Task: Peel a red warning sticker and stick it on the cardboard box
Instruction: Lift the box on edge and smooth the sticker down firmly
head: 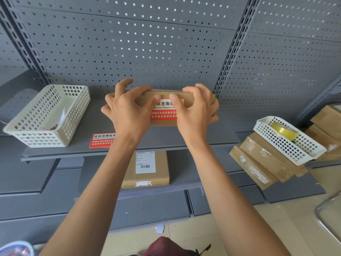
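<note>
A: Where's the cardboard box [167,95] rn?

B: Held up over the grey shelf [83,143], in front of the pegboard back panel [147,43]. Both hands on it. Left hand [127,109] wraps the box's left end, fingers curled over the top edge, thumb lying across the front face. Right hand [195,109] does the same at the right end, fingers closed round the far side, thumb on the front.

A: And the red warning sticker [163,111]?

B: On the box's front face, btwn the two hands. Both thumb tips sit on its upper part, almost touching each other. White band w/ dark characters on top, red w/ white text below. Its side edges are hidden by the hands.

A: Anything else nearby?

B: A sticker sheet [102,140] lies flat on the shelf, below-left of the box, partly covered by the left forearm. White basket [46,115] at the shelf's left end, some paper inside. On the right, a 2nd white basket [287,141] w/ a yellow tape roll [284,130] rests tilted on stacked cardboard parcels [262,161]. One labelled parcel [145,169] lies on the lower shelf under the box.
</note>
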`<control>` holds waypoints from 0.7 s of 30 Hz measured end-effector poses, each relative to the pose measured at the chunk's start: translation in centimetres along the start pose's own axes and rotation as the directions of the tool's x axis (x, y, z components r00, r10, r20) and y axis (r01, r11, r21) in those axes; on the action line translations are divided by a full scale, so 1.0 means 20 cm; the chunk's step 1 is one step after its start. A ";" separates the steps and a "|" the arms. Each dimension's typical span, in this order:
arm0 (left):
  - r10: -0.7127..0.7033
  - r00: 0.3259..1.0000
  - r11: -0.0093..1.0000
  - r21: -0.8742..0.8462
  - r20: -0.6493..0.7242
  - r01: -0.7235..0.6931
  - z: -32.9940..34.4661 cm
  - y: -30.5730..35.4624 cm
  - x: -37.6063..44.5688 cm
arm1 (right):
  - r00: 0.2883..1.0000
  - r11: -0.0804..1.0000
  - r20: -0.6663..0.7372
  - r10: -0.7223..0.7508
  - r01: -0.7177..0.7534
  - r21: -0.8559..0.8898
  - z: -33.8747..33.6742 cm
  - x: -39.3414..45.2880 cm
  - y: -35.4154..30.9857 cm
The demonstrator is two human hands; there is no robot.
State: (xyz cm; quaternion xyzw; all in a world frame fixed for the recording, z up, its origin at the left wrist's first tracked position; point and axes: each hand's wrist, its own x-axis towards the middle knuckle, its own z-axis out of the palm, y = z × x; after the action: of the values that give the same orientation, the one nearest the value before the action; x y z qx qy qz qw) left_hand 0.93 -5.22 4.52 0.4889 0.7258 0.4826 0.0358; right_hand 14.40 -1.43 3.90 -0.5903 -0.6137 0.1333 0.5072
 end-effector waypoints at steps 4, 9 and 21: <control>-0.001 1.000 0.999 -0.034 0.004 0.002 -0.01 -0.01 -0.01 | 1.000 0.999 0.011 -0.001 0.001 0.050 -0.01 0.01 0.01; 0.010 1.000 0.999 -0.044 0.016 -0.009 -0.02 -0.02 0.01 | 1.000 0.996 0.007 0.000 -0.001 0.085 -0.03 0.02 0.02; 0.063 0.996 0.998 0.002 0.070 -0.064 -0.07 -0.02 0.05 | 0.987 0.995 0.131 -0.095 0.092 0.023 -0.08 0.05 0.02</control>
State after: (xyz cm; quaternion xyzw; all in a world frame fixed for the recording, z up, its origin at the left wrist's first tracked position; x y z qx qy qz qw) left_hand -0.63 -5.50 5.31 0.5284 0.7091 0.4647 0.0449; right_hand 16.09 -1.25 4.81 -0.5465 -0.6718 0.1533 0.4760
